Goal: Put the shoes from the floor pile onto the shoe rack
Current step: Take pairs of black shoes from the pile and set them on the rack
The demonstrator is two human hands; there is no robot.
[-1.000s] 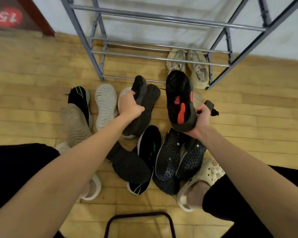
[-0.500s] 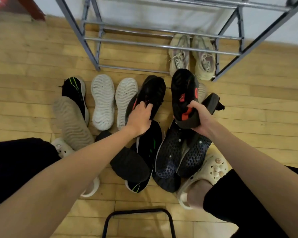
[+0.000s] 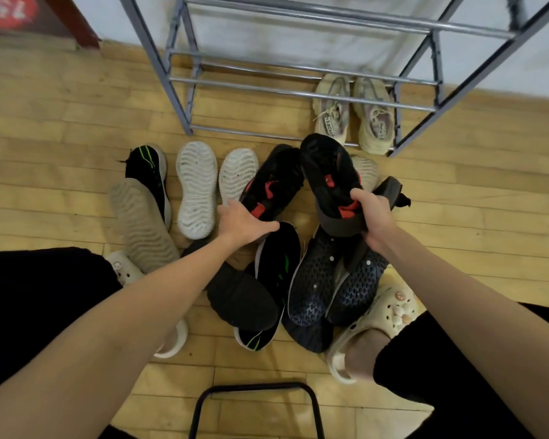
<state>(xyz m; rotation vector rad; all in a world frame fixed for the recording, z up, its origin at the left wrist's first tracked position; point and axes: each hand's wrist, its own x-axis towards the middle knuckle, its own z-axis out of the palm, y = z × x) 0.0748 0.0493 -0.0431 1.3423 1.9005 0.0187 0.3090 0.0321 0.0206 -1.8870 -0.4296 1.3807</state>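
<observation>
We note the left hand gripping the heel of a black-and-red shoe at the pile's twelve o'clock edge. The right hand clasps its mate, raised at one o'clock, short of the shoe rack.

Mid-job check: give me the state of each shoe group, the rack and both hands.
Left hand: gripping left black-red shoe.
Right hand: holding right black-red shoe, lifted.
Beige sneakers: on shoe rack bottom tier.
White-soled pair: soles up, on floor.
</observation>
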